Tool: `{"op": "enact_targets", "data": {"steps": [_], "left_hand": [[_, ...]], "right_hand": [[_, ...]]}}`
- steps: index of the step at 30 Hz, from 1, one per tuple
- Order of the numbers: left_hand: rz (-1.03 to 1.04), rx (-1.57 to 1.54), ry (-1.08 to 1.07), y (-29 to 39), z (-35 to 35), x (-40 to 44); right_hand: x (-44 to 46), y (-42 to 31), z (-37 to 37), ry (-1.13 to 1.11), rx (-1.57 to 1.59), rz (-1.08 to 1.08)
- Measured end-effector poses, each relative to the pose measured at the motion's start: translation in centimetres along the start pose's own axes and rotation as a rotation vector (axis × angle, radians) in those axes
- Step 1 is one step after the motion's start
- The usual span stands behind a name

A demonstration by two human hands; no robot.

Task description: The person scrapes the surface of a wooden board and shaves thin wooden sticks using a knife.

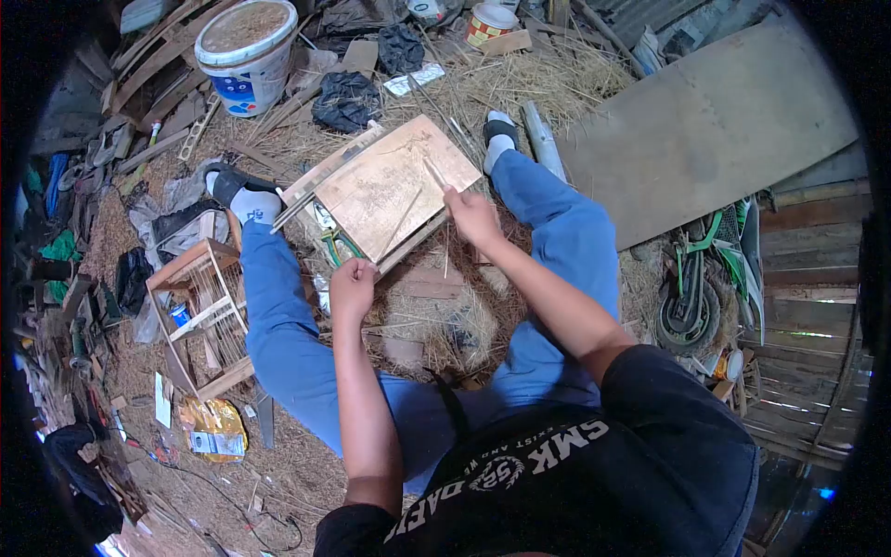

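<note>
A wooden board (pixel 380 181) lies between my legs like a low work surface. My right hand (pixel 471 218) is closed around a narrow, pale, knife-like tool (pixel 433 173), its tip pointing away over the board. At the board's near left corner, my left hand (pixel 353 288) is closed in a pinch. A thin wooden stick (pixel 400 221) slants across the board, its lower end meeting the left fingertips. Green-handled pliers (pixel 340 249) rest just beyond the left hand, beside the board. Several thin strips (pixel 295 210) lie along the board's left edge.
A slatted wooden cage (pixel 202 316) stands left of my leg. A large white bucket (pixel 246 58) and black plastic bags (pixel 346 100) are at the back. To the right are a big flat panel (pixel 715 125) and a green motorbike (pixel 703 269). Straw and shavings cover the floor.
</note>
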State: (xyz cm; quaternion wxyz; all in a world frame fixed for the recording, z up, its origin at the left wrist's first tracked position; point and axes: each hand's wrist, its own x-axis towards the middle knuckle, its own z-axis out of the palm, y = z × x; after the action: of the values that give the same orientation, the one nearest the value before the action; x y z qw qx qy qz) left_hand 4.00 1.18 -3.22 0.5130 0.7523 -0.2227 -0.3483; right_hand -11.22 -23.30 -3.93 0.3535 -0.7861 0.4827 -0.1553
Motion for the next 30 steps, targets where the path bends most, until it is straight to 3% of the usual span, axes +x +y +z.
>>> {"op": "enact_targets", "data": {"steps": [1, 3, 6, 10, 21, 23, 27, 30], "left_hand": [[0.001, -0.001, -0.003, 0.1, 0.0, -0.1], [0.052, -0.085, -0.059, 0.5, 0.3, -0.2], [0.03, -0.168, -0.086, 2.1, 1.0, -0.4], [-0.037, -0.134, -0.097, 3.9, 1.1, -0.9], [0.147, 0.191, 0.11, 2.0, 0.3, -1.2], [0.135, 0.223, 0.114, 1.9, 0.5, -1.0], [0.098, 0.249, 0.105, 1.8, 0.5, -0.6], [0.095, 0.278, 0.122, 1.7, 0.7, -0.5]], "right_hand": [[0.0, 0.0, 0.4, -0.07, 0.359, 0.032], [-1.0, -1.6, 0.6, -0.095, 0.458, 0.034], [-3.3, -7.3, -1.8, -0.28, 0.757, 0.262], [-2.5, -7.4, -1.1, -0.259, 0.802, 0.282], [0.7, -4.1, -1.3, -0.13, 0.673, 0.333], [0.6, -3.8, -1.5, -0.167, 0.512, 0.331], [-0.5, -3.2, -1.8, -0.209, 0.625, 0.354], [-1.0, -2.1, -1.2, -0.112, 0.572, 0.282]]}}
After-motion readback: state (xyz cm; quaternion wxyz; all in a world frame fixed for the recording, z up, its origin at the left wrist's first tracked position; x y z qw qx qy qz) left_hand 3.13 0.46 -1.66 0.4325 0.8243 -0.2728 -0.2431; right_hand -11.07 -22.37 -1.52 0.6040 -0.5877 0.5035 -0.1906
